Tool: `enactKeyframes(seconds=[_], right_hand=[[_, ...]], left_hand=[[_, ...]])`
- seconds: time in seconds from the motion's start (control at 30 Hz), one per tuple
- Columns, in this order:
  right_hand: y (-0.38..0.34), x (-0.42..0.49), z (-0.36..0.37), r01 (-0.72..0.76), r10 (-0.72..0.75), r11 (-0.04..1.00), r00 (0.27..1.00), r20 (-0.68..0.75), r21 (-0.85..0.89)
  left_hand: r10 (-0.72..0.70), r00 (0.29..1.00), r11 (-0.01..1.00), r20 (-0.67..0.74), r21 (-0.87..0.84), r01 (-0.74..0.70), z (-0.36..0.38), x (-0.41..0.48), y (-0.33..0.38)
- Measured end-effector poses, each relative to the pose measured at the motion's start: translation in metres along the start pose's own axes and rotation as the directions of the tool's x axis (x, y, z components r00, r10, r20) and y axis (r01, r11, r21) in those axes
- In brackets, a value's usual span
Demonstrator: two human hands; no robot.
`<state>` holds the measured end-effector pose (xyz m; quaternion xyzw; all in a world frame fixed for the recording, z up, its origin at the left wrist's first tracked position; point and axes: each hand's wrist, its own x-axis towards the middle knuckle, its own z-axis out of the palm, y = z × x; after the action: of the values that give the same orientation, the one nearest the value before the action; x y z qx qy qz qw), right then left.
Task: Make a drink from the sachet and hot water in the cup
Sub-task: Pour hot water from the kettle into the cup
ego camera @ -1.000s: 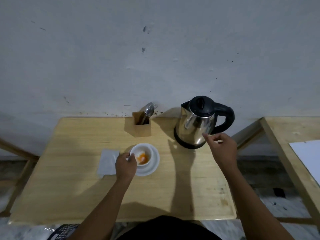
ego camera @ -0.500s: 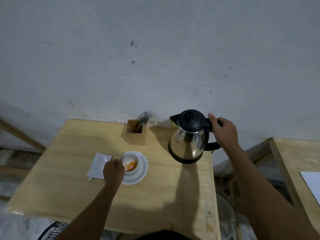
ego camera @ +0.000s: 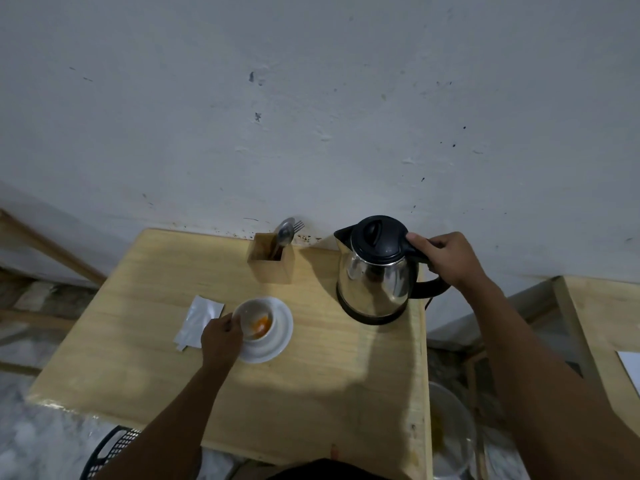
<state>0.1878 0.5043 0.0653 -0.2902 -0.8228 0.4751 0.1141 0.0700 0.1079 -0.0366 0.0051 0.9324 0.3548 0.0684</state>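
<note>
A white cup (ego camera: 255, 318) with orange powder in its bottom stands on a white saucer (ego camera: 280, 336) near the middle of the wooden table (ego camera: 311, 375). My left hand (ego camera: 221, 336) grips the cup's left side. A silver sachet (ego camera: 198, 322) lies flat on the table just left of the cup. A steel kettle (ego camera: 375, 282) with a black lid stands on its base at the table's back right. My right hand (ego camera: 446, 259) is closed around the kettle's black handle, thumb on the lid's edge.
A wooden holder (ego camera: 272, 263) with a spoon and fork stands at the back by the wall. A second wooden table (ego camera: 602, 317) is to the right, with a gap between. A glass bowl (ego camera: 450, 434) sits low in that gap. A black basket (ego camera: 110, 448) is lower left.
My right hand moved from in front of the kettle to its handle and closed around it. My left hand stayed on the cup. The view shifted with my head.
</note>
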Motion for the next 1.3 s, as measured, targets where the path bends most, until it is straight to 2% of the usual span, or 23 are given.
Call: enactKeyframes(seconds=[0.4, 0.57, 0.7, 0.8, 0.87, 1.07, 1.3], right_hand=[[-0.011, -0.025, 0.015, 0.036, -0.025, 0.997, 0.986, -0.165, 0.064], [-0.024, -0.036, 0.021, 0.039, -0.027, 0.998, 0.976, -0.214, 0.053], [-0.040, -0.045, 0.021, 0.072, -0.059, 0.996, 0.970, -0.235, 0.048], [-0.062, -0.050, 0.021, 0.126, -0.128, 0.992, 0.973, -0.193, -0.022], [-0.079, -0.052, 0.022, 0.136, -0.142, 0.989, 0.979, -0.147, -0.055], [-0.126, -0.059, 0.045, 0.104, -0.105, 0.961, 0.994, 0.011, -0.254], [-0.161, -0.067, 0.078, 0.093, -0.020, 0.853, 0.989, 0.146, -0.513]], left_hand=[[0.025, 0.999, 0.999, 0.037, 0.026, -0.026, -0.003, -0.002, 0.000], [0.037, 0.994, 0.999, 0.100, -0.010, -0.036, -0.007, 0.000, -0.006], [-0.011, 0.993, 0.997, 0.120, -0.073, 0.019, -0.011, 0.000, -0.005], [-0.060, 0.981, 0.994, 0.184, -0.078, 0.076, -0.015, 0.002, -0.002], [-0.120, 0.967, 0.971, 0.224, -0.178, 0.162, -0.019, 0.004, -0.002], [-0.162, 0.956, 0.877, 0.245, -0.408, 0.253, -0.022, 0.001, -0.006], [-0.096, 0.951, 0.886, 0.294, -0.411, 0.217, -0.026, 0.008, -0.016]])
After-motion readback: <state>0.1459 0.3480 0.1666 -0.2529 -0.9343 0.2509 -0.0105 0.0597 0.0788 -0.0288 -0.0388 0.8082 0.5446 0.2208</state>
